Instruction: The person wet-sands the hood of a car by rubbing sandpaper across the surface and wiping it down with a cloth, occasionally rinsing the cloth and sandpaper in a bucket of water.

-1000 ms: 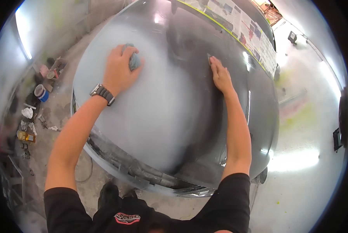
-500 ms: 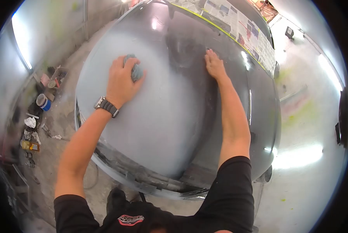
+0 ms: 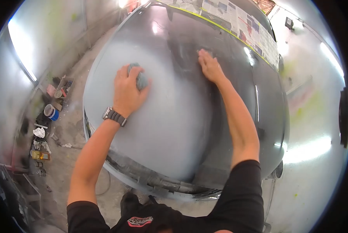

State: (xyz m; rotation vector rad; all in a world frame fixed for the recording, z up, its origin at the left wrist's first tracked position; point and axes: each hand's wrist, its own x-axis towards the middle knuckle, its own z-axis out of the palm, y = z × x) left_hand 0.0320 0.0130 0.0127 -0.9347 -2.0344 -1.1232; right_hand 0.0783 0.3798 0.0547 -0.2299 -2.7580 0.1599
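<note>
A car hood (image 3: 162, 128) fills the middle of the view, its left part pale grey and hazy, its right part dark and glossier. On the pale part my left hand (image 3: 129, 91), with a watch (image 3: 114, 115) at the wrist, is closed around a crumpled blue-grey cloth (image 3: 139, 76) against the surface. My right hand (image 3: 211, 66) rests on the dark part, fingers stretched out and close together. What may lie under its palm is hidden.
Newspaper (image 3: 240, 23) edged with yellow-green tape (image 3: 216, 25) covers the windshield area. Along the left wall stand a blue-and-white can (image 3: 51, 112), a box of supplies (image 3: 65, 87) and a yellow container (image 3: 40, 155). A pale wall (image 3: 310, 116) rises on the right.
The view has shifted slightly, so the car sits further right. My right hand has slid left across the hood. My left hand stays closed on the cloth, on the pale area.
</note>
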